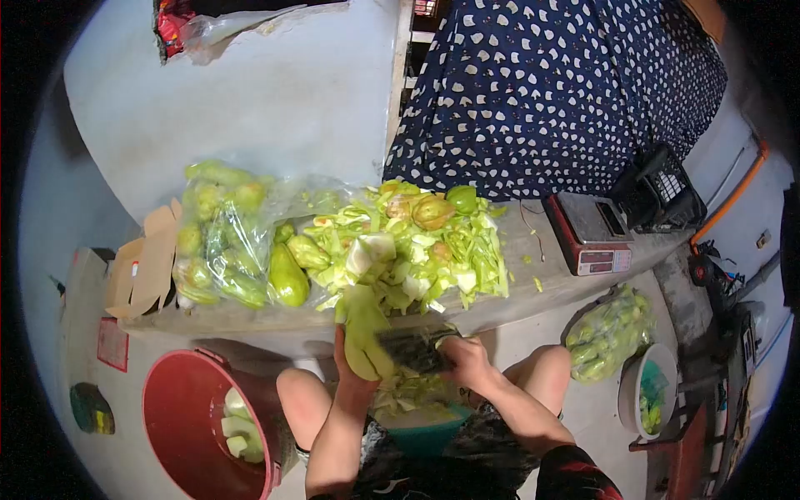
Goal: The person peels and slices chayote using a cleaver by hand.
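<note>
My left hand (354,382) is closed around the lower part of a long, pale green chayote (360,329), which is held upright over my lap. In my right hand (468,362) is a knife with a wide dark blade (412,348), blurred by motion. Its blade is beside the right side of the chayote; whether it touches cannot be made out. Below both hands, a green basin (427,435) between my legs holds peelings (410,398). On the ledge ahead lies a heap of green peelings (467,254) with several whole chayotes (287,275) in and beside it.
A clear bag of chayotes (218,237) and a cardboard box (150,267) sit left on the ledge (533,279); a scale (590,237) and black crate (667,193) stand right. A red tub (179,433) holds pale pieces. Another filled bag (612,337) and a white bucket (631,392) are on the floor.
</note>
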Tool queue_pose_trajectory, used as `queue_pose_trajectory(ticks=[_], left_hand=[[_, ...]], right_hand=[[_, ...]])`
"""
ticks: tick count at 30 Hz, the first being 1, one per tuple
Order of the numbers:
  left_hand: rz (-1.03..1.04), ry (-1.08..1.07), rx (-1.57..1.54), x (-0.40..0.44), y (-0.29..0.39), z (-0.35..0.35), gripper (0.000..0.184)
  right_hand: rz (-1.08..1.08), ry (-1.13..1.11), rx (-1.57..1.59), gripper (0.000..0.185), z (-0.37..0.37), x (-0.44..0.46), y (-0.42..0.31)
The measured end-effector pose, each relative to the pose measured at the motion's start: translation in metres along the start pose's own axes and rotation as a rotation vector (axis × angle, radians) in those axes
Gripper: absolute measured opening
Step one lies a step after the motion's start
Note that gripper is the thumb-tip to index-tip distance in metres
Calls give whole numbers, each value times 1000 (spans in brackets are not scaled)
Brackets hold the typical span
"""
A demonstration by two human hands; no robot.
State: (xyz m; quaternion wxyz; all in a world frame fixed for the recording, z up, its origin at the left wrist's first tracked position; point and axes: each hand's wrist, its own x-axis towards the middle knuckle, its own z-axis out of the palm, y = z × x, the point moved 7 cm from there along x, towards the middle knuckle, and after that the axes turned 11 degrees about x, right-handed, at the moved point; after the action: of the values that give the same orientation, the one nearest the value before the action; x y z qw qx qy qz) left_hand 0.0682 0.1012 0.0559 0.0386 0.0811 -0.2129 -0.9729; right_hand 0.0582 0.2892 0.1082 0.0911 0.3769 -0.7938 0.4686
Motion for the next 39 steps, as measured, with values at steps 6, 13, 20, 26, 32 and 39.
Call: queue_pose_trajectory(ticks=[6,13,20,26,32,39], left_hand=[[-158,-51,23,-5,-3,9,66],[-141,-132,-13,-11,-8,19,67],[-135,-89,-33,-13,-9,19,64],[-58,104,-18,-4,-7,-2,64],[7,49,10,-3,4,-3,61],[-25,29,-53,-4,-5,-10,62]], right_hand=[[-338,-148,-109,30,14,-10,-30],[-419,-154,-197,27,25,-6,-43],[-406,-127,-228,24,26,-3,-47],[-98,-163,-377,32,24,-5,-6],[-107,-100,-193,32,17,-1,-12],[17,-118,-37,33,14,3,-5]])
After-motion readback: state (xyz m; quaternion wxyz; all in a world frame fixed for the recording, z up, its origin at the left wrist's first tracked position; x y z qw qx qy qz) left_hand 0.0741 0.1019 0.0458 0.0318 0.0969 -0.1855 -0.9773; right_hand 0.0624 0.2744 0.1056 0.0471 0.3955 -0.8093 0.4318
